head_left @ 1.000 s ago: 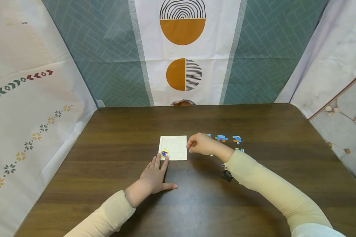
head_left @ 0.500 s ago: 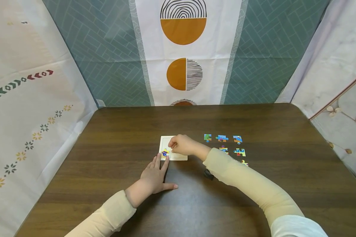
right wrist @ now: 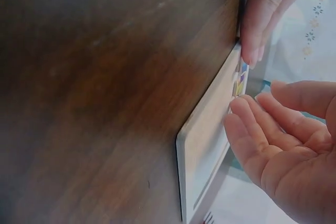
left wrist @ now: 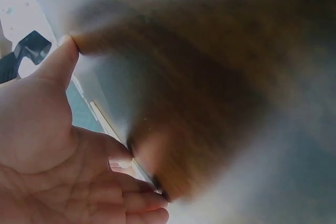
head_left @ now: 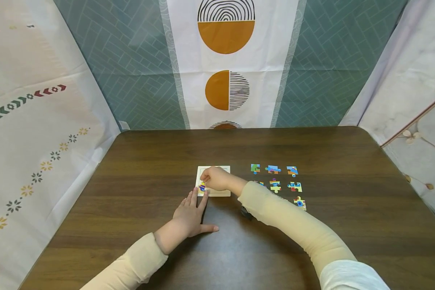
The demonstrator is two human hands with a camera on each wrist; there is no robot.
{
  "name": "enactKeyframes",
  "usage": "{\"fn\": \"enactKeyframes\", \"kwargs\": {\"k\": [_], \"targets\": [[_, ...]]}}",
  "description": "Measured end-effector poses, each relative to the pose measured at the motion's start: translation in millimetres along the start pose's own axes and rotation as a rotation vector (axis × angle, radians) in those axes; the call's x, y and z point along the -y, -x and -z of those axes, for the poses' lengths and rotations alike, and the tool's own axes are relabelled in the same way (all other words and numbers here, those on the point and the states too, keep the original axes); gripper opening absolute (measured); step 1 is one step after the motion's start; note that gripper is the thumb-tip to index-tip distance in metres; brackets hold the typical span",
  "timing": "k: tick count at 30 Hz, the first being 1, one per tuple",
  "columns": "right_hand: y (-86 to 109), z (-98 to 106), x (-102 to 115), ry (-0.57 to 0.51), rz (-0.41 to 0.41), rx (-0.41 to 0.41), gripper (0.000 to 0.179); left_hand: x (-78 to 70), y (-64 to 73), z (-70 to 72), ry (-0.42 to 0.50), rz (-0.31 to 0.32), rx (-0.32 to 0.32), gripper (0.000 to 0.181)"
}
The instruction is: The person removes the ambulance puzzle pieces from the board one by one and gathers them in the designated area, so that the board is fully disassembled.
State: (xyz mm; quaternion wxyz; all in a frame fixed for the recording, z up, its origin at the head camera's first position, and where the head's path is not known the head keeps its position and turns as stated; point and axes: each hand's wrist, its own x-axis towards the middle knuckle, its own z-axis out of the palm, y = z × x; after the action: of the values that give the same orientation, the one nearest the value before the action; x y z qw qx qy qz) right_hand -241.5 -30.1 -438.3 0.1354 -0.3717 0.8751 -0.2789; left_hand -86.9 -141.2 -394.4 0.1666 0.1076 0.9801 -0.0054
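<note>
One white puzzle tray (head_left: 224, 193) lies mid-table with one coloured piece (head_left: 202, 187) set in its near left corner. At three o'clock from it I count seven loose pieces (head_left: 273, 169) in view on the dark table (head_left: 137, 169). Two hands, the left hand (head_left: 188, 217) and the right hand (head_left: 214, 179), are at the tray.

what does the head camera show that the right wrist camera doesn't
Only the head view shows the loose pieces lying right of the tray, the whole table, and both sleeves. Only the right wrist view shows the tray's thick near edge from the side and the right hand's palm. Both show the tray, the piece in its corner, the right hand over it and the left hand's fingers at its edge.
</note>
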Motion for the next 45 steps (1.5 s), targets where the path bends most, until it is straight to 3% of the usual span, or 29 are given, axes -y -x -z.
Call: {"fn": "enactKeyframes", "kwargs": {"k": [4,7,11,22,30,37,45], "targets": [[-13.4,-10.8,-15.9,-0.020,-0.001,0.011,0.025,0.2,-0.5,0.7,-0.018,0.005,0.013,0.106],[8.1,12.4,26.0,-0.037,-0.118,0.038,0.026,0.6,-1.1,1.4,-0.025,0.006,0.011,0.106],[20.5,24.9,47.2,-0.105,-0.162,0.022,0.024,0.7,-1.8,1.3,-0.032,0.005,0.012,0.106],[15.1,24.6,39.8,-0.266,-0.196,0.021,0.024,-0.4,-2.1,0.7,-0.034,0.001,0.017,0.101],[16.1,23.9,38.3,-0.225,-0.219,0.008,0.020,-1.2,-2.8,0.9,-0.029,-0.004,0.024,0.101],[16.6,23.0,39.3,-0.293,-0.254,0.016,0.023,0.5,-3.1,0.5,-0.036,-0.006,0.024,0.102],[24.6,34.5,36.8,-0.319,-0.238,-0.029,0.023,0.6,-2.3,0.0,-0.018,-0.007,0.024,0.099]]}}
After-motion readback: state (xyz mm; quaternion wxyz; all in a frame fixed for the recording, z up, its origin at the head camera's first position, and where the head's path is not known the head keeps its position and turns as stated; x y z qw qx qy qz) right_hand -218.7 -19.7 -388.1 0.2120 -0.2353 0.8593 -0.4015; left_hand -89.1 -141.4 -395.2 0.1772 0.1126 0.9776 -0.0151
